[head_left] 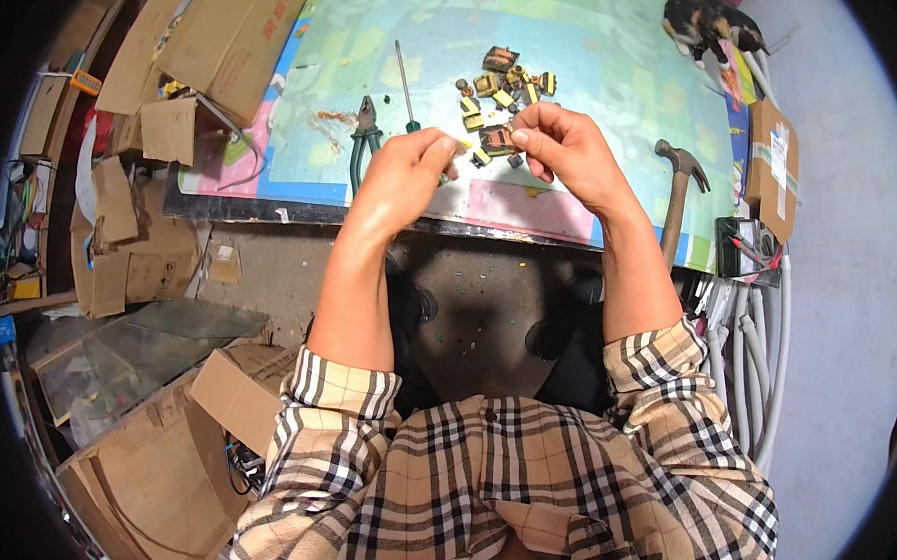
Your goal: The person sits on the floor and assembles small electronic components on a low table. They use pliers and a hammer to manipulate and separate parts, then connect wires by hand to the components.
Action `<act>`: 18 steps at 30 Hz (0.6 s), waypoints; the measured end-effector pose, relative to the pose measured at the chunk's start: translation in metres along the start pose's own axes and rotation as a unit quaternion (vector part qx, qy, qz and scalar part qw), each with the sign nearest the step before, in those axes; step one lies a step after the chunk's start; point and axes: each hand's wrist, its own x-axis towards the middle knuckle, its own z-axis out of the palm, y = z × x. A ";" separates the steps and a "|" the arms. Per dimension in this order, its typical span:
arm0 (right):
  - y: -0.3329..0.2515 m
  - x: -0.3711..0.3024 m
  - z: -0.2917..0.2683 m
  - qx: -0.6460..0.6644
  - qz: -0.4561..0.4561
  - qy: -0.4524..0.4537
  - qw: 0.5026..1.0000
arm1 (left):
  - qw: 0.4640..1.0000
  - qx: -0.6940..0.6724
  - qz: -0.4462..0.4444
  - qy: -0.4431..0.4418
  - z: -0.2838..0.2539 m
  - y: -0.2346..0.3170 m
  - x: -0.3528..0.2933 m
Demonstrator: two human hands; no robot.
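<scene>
Both my hands are raised over the near part of the table, a short gap between their fingertips. My left hand has its fingers curled and pressed together; what they hold, if anything, is hidden. Thumb and forefinger of my right hand meet in a pinch, on something too small to make out. Just beyond and between them lies a loose pile of small transformers with black cores, yellow tape and copper windings. One transformer with a copper-coloured face sits right beside my right fingertips.
Green-handled pliers and a screwdriver lie left of the pile, near thin copper wire. A hammer rests at the right edge. A cat is at the far right corner. Cardboard boxes stand at the left.
</scene>
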 end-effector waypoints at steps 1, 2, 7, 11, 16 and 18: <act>-0.001 -0.001 0.000 -0.014 -0.001 -0.002 1.000 | 0.998 -0.061 0.000 -0.005 0.004 0.009 -0.001; -0.003 -0.003 0.000 -0.028 -0.001 -0.005 1.000 | 0.992 -0.123 0.001 -0.010 0.009 0.019 -0.001; -0.004 -0.002 0.008 -0.038 -0.024 -0.018 0.999 | 0.961 -0.275 -0.040 -0.012 0.023 0.020 -0.001; -0.004 -0.004 0.008 0.032 0.003 -0.019 0.999 | 0.951 -0.302 -0.069 0.024 0.031 0.032 -0.004; 0.000 -0.002 0.008 0.137 0.038 -0.049 0.989 | 0.957 -0.282 -0.024 0.070 0.040 0.032 -0.004; 0.000 -0.001 0.007 0.158 0.068 -0.052 0.984 | 0.963 -0.239 0.026 0.122 0.048 0.026 0.000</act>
